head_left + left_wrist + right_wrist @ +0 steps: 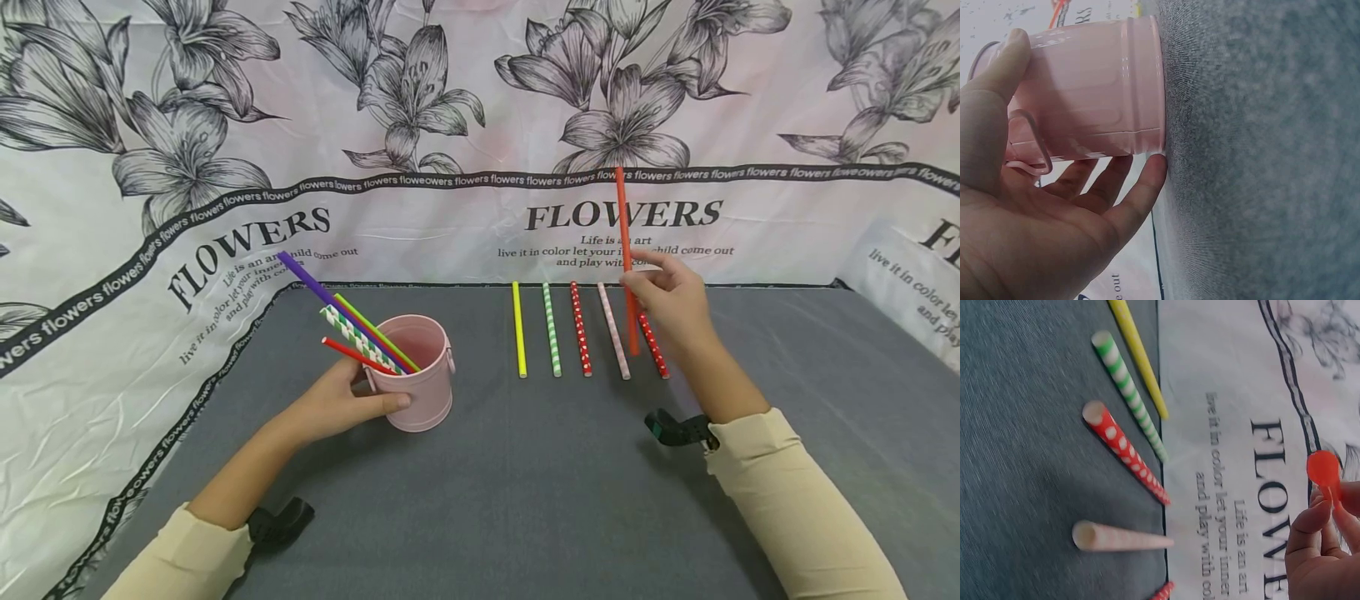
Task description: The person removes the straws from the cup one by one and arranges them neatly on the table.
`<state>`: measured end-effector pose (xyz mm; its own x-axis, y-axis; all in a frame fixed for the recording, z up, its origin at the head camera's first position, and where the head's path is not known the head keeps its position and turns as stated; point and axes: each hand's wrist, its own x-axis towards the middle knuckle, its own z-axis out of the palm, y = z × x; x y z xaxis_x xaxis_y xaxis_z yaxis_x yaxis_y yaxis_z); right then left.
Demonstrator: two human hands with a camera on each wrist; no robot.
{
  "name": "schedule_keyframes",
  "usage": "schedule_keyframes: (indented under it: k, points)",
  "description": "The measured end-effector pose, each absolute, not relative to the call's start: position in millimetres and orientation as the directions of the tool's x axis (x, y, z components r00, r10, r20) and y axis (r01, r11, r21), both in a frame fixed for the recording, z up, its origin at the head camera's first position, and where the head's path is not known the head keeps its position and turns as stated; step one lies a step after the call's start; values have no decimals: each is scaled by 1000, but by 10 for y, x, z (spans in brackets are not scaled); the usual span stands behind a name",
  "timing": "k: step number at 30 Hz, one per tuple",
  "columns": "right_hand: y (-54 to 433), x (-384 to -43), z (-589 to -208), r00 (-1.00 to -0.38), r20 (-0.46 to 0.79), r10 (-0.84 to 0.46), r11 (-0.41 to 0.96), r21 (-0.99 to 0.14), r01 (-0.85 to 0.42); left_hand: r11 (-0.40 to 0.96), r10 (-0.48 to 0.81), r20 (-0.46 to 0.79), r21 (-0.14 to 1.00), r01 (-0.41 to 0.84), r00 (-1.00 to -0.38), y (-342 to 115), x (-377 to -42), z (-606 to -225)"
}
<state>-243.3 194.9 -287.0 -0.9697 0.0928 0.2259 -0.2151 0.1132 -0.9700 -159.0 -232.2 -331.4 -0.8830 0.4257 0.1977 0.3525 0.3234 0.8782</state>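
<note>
My left hand (pixel 341 404) grips a small pink metal bucket (pixel 423 400) from its left side, thumb along the front wall. In the left wrist view, the fingers curl under the bucket (pixel 1085 94) near a small wire handle (pixel 1035 140), and its base meets the grey cloth. Leaning out of the bucket to the left are a purple straw (pixel 307 275), a lime straw (pixel 367 318), a green-and-white patterned straw (pixel 348 329) and a red straw (pixel 345 348). My right hand (pixel 671 300) pinches a plain orange-red straw (pixel 624 217), upright above the row of straws.
Lying in a row on the grey cloth (pixel 495 500) are a yellow straw (pixel 519 329), a green-striped straw (pixel 551 329), a red dotted straw (pixel 580 329), a pale pink straw (pixel 613 331) and another red dotted straw (pixel 654 348). Behind hangs a flower-printed sheet (pixel 450 225).
</note>
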Motion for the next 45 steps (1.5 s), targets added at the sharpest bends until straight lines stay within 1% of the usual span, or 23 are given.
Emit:
schedule_keyframes:
  k: [3, 10, 11, 13, 16, 20, 24, 29, 33, 41, 45]
  points:
    - [2039, -2446, -2845, -973, 203, 114, 136, -973, -187, 321, 427, 198, 879, 353, -882, -2323, -1597, -3316]
    - [2266, -2458, -2828, -982, 126, 141, 108, -988, -111, 319, 431, 191, 882, 347, -882, -2322, -1611, -3313]
    - [2298, -2462, -2831, -982, 122, 144, 123, -987, -105, 322, 430, 190, 881, 346, -883, -2322, -1611, -3315]
    - [2361, -2470, -2838, -982, 117, 147, 160, -983, -94, 327, 429, 187, 880, 345, -884, -2321, -1610, -3316]
    - [2445, -2473, -2832, -981, 128, 147, 277, -957, -83, 327, 427, 186, 880, 343, -885, -2319, -1606, -3315]
    - [2547, -2451, -2791, -973, 193, 126, 475, -873, -112, 323, 427, 186, 883, 342, -885, -2317, -1604, -3307]
    - [2644, -2420, -2748, -965, 247, 91, 592, -792, -146, 330, 423, 184, 881, 340, -887, -2322, -1605, -3305]
    - [2768, -2415, -2744, -968, 233, 90, 680, -725, -112, 325, 432, 195, 877, 354, -880, -2326, -1614, -3315]
    - [2889, -2418, -2756, -979, 189, 76, 732, -678, -74, 318, 439, 203, 876, 362, -875, -2327, -1616, -3321]
    - [3069, -2421, -2736, -996, 91, -12, 773, -631, -67, 336, 428, 200, 870, 360, -882, -2342, -1607, -3309]
    - [3147, -2435, -2759, -998, 39, -43, 811, -583, -58, 334, 431, 207, 867, 368, -878, -2340, -1607, -3303]
